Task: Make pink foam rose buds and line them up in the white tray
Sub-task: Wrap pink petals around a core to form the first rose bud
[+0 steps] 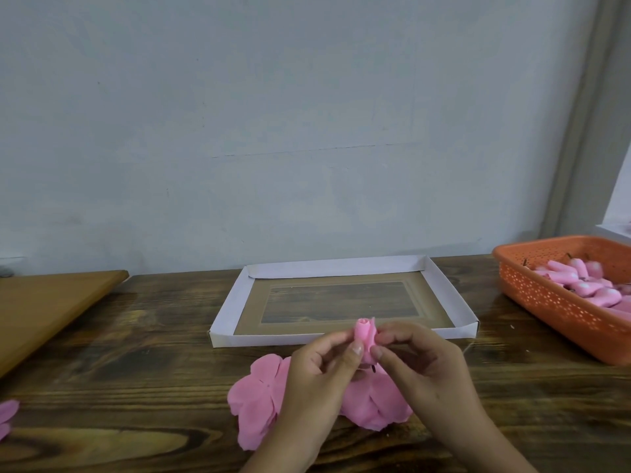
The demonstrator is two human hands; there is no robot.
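A pink foam rose bud (365, 333) stands upright between my two hands, just in front of the white tray (228, 308). My left hand (319, 377) pinches its left side with thumb and fingers. My right hand (423, 361) pinches its right side. A short dark stem end pokes out below the bud. Flat pink foam petal sheets (259, 394) lie on the table under my hands, partly hidden by them. The tray holds no buds; its brown bottom shows.
An orange perforated basket (553, 302) with several pink foam pieces sits at the right. A light wooden board (44, 305) lies at the left. Another pink petal piece (6, 416) shows at the left edge. A grey wall stands behind the dark wooden table (136, 363).
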